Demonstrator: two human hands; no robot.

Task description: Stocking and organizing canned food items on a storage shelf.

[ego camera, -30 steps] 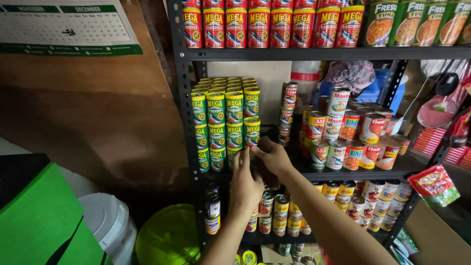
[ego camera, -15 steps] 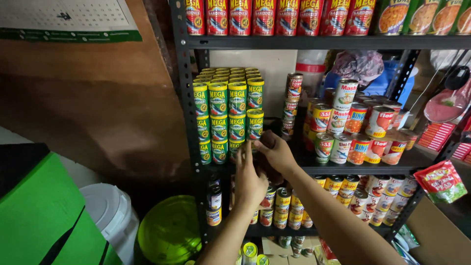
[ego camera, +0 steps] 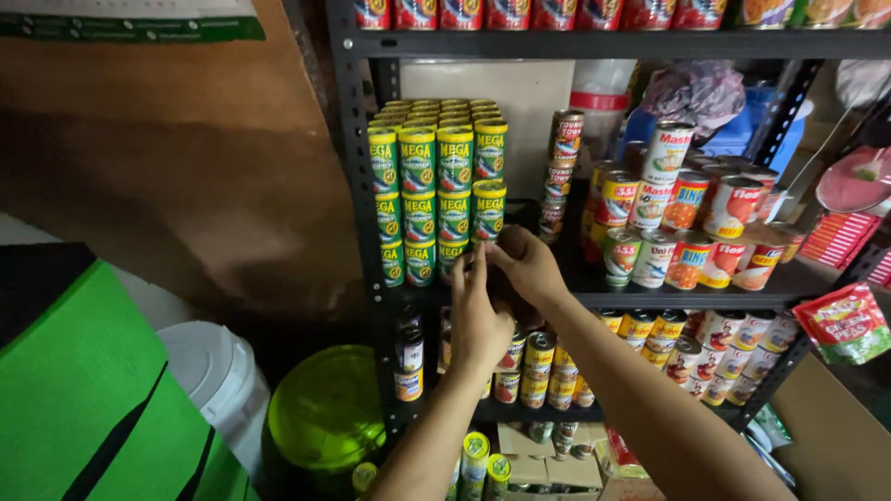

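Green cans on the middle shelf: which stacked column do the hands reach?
The rightmost column of green cans. Both the left hand and right hand meet at its base; the other columns stand further left, untouched.

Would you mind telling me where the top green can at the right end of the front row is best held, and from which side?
Probably around the round side wall of the top green can, coming from the front and right. It stands upright on another can, with a neighbour tight on its left and more behind; the right side faces an open gap. Both the left hand and right hand are lower.
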